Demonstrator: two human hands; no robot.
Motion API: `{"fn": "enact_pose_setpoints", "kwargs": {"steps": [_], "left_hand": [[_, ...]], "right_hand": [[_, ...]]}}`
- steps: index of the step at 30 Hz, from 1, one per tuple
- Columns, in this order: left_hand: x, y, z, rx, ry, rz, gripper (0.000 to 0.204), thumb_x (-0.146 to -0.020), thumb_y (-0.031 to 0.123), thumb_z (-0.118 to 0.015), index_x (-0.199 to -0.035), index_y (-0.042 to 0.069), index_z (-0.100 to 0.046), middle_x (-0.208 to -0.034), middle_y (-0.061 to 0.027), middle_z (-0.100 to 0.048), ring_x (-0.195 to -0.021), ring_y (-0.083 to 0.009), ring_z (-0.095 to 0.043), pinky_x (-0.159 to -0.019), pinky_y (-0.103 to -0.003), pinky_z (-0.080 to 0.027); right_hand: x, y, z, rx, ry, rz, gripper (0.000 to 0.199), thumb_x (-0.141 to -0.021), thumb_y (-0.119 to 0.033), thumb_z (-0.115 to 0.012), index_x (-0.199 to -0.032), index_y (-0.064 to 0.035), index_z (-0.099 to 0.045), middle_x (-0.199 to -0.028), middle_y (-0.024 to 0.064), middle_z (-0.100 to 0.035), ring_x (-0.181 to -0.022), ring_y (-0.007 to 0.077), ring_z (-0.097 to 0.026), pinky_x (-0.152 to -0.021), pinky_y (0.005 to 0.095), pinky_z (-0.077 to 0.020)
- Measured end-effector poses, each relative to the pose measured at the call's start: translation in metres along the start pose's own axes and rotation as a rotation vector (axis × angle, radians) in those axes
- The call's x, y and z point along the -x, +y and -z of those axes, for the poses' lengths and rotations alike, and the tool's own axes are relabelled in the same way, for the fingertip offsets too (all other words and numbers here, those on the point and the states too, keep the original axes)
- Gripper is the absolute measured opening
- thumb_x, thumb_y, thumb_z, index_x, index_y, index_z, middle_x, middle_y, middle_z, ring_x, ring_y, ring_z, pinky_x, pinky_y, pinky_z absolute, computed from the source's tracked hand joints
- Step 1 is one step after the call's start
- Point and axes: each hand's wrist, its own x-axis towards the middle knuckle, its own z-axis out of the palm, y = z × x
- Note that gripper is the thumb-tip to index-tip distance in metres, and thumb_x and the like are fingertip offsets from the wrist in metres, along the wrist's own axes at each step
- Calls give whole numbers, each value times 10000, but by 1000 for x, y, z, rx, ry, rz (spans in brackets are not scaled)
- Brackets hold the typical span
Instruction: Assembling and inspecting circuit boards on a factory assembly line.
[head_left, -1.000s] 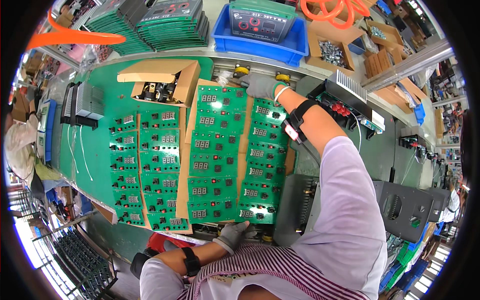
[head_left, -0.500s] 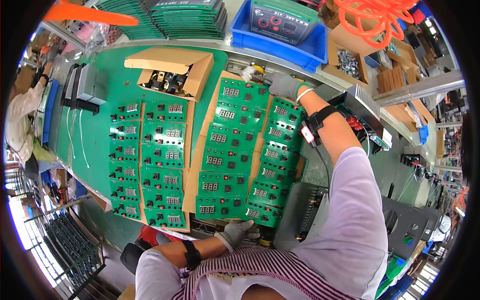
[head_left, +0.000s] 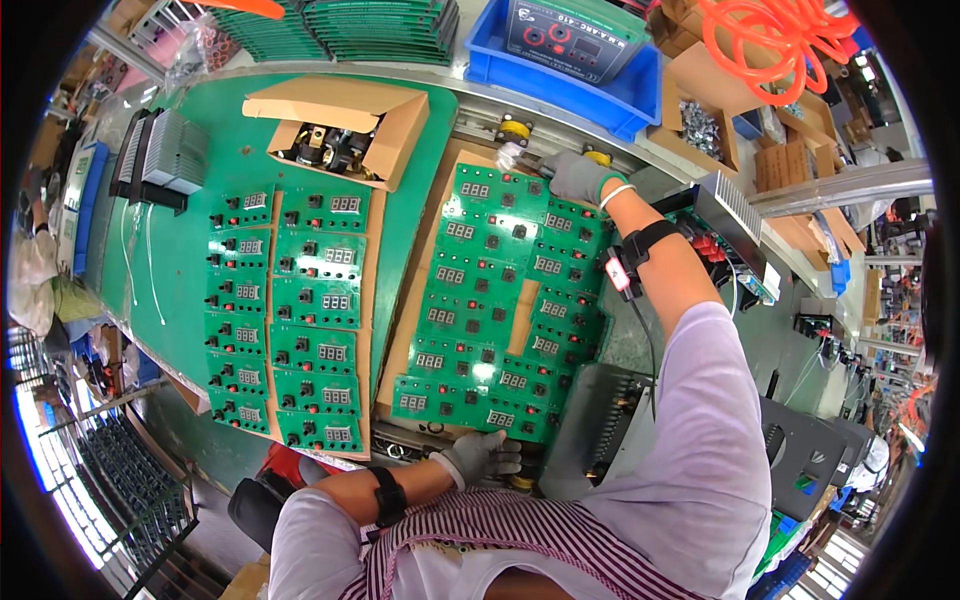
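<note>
At opposite ends — both hands, left hand (head_left: pixel 483 455) and right hand (head_left: pixel 578 177), seemingly grip circuit-board tray (head_left: pixel 500 300).

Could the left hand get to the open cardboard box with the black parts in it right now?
Probably not right away. The left hand is gripping the near edge of the cardboard sheet of green circuit boards, and the open box sits at the bench's far side, beyond another sheet of boards. It would have to let go first.

Circuit boards (head_left: pixel 500 300) on cardboard sheet (head_left: pixel 412 330), seemingly
</note>
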Motion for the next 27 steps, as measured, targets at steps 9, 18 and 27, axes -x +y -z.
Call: {"fn": "enact_pose_setpoints", "kwargs": {"steps": [9, 18, 27], "left_hand": [[-16, 5, 4, 153, -75, -99, 301, -923, 218, -470, -1152, 26, -427, -1113, -165, -498, -1033, -317, -512, -889, -469, -470], [-22, 25, 9, 94, -95, -176, 384, -893, 253, -526, -1191, 38, -416, -1089, -162, -523, -1002, -323, -533, -891, -468, -457], [1, 28, 4, 47, -109, -235, 355, -916, 260, -473, -1184, 33, -429, -1058, -134, -539, -977, -280, -553, -856, -409, -485]], "right_hand": [[-19, -11, -6, 18, 16, -20, 426, -718, -68, -451, -1135, -40, -534, -1055, 220, -583, -964, 380, -560, -849, 406, -447], [-28, -19, 5, 6, 39, -188, 389, -753, -20, -519, -1140, -46, -554, -1099, 172, -589, -1005, 337, -572, -844, 405, -475], [1, -37, 30, 19, 324, -248, 304, -813, -93, -489, -1112, -96, -544, -1023, 159, -612, -959, 338, -584, -798, 428, -472]]}}
